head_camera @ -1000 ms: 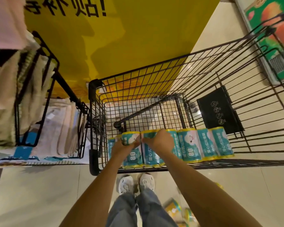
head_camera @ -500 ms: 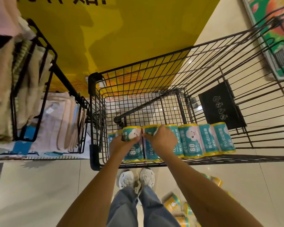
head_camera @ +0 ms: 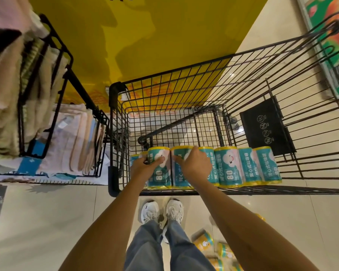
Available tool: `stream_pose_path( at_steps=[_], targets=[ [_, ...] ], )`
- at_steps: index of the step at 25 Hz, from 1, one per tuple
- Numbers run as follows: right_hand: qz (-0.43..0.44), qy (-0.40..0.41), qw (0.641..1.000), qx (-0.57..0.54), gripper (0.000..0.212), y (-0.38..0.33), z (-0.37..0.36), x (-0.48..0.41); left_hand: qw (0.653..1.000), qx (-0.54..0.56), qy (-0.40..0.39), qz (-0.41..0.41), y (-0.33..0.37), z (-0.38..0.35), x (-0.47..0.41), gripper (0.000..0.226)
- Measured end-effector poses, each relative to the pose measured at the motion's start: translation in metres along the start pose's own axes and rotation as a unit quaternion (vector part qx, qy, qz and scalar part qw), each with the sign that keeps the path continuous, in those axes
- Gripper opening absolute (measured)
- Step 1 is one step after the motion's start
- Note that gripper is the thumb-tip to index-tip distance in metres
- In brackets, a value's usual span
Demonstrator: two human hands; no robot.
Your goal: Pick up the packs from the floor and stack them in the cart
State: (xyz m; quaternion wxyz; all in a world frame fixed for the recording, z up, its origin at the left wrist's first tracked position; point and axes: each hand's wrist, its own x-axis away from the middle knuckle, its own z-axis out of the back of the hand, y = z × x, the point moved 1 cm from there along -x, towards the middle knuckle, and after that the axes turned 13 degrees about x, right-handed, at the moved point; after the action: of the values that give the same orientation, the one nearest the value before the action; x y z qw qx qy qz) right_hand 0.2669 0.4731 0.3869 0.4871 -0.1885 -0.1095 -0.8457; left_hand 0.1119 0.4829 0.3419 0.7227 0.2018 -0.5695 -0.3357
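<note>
Two neighbouring packs in the row of packs (head_camera: 231, 165) standing along the near wall of the cart (head_camera: 114, 94) are gripped, the left pack (head_camera: 159, 173) by the curled fingers of the left hand (head_camera: 143, 169) and the right pack (head_camera: 181, 177) by the right hand (head_camera: 194, 165), while loose packs (head_camera: 204, 243) lie on the floor (head_camera: 47, 222).

Arms outstretched, left hand (head_camera: 144, 167), right hand (head_camera: 196, 165), fingers around packs (head_camera: 160, 178)
</note>
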Motion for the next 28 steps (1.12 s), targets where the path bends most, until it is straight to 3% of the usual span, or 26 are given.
stream_pose_path(
  at_steps=[5, 10, 13, 21, 25, 28],
  targets=[
    [0.054, 0.022, 0.998, -0.013, 0.071, 0.013, 0.049, -0.006, 0.995, -0.072, 0.018, -0.07, 0.057, 0.022, 0.016, 0.064],
    [0.104, 0.081, 0.99, -0.054, 0.048, 0.017, 0.136, -0.022, 0.975, -0.142, 0.043, -0.166, 0.161, 0.034, 0.036, 0.075],
    [0.126, 0.128, 0.983, -0.049, 0.054, 0.029, 0.201, -0.029, 0.948, -0.189, 0.053, -0.25, 0.235, 0.027, 0.063, 0.074],
    [0.086, 0.263, 0.961, -0.031, 0.059, 0.117, 0.346, -0.021, 0.821, -0.349, 0.052, -0.449, 0.395, -0.036, 0.146, 0.078],
    [0.015, 0.312, 0.95, -0.004, 0.054, 0.159, 0.373, 0.007, 0.738, -0.414, 0.051, -0.53, 0.426, -0.078, 0.191, 0.078],
    [-0.059, 0.338, 0.939, -0.017, 0.053, 0.187, 0.363, 0.043, 0.671, -0.463, -0.004, -0.579, 0.427, -0.103, 0.22, 0.08]
  ],
)
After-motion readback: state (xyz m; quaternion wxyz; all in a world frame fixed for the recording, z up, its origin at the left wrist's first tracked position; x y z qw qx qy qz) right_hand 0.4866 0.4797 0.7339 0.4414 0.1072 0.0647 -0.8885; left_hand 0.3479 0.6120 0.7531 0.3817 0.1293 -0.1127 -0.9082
